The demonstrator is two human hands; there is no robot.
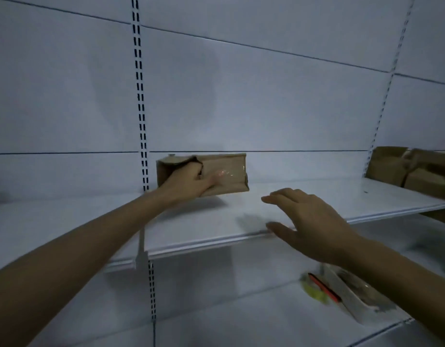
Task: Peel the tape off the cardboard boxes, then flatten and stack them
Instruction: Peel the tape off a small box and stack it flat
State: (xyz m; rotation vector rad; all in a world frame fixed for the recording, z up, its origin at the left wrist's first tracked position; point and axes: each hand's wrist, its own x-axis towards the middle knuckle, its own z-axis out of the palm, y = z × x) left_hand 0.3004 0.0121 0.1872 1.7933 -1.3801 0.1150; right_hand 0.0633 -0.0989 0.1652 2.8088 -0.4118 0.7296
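— Box first: where is it?
— Middle of the frame, at the back of the white shelf, lying lengthwise against the wall panel. I cannot tell whether its base touches the shelf or hangs just above it.
— Who has it?
— Left hand grips its left end, fingers curled into the torn opening, thumb lying along the front face.
— And the other hand?
— Right hand is open, fingers straight and spread, palm down, over the shelf's front edge, right of centre, apart from the box.
— Tape?
— Clear glossy tape runs across the front face, catching a reddish glint.
— Any brand or label?
— Whatever print there is stays too blurred to read.
— Anything else?
— More brown boxes sit at the shelf's right end. On the lower shelf, lower right of the frame, lie a pale packet and a red stick, both blurred.
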